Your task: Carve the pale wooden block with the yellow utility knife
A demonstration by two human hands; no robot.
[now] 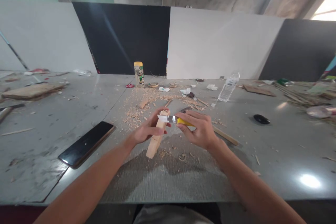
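Pale and squared, a wooden block [154, 141] is gripped near its upper end by my left hand [147, 128], the thumb along its near face. The block slants with its lower end toward me, just above or on the table; I cannot tell which. My right hand [201, 127] is closed round a yellow-handled utility knife [185, 122]. Its blade points left and lies across the upper part of the block. Whether the edge bites into the wood is too small to tell. Wood shavings [133, 115] are scattered beyond my left hand.
A smartphone [86, 143] lies left of my forearm. Farther back stand a yellow-capped container [138, 73] and a tilted clear plastic bottle [229, 87]. A black computer mouse [261, 119] and a wooden strip [225, 135] are on the right. Wooden boards [33, 90] lie far left.
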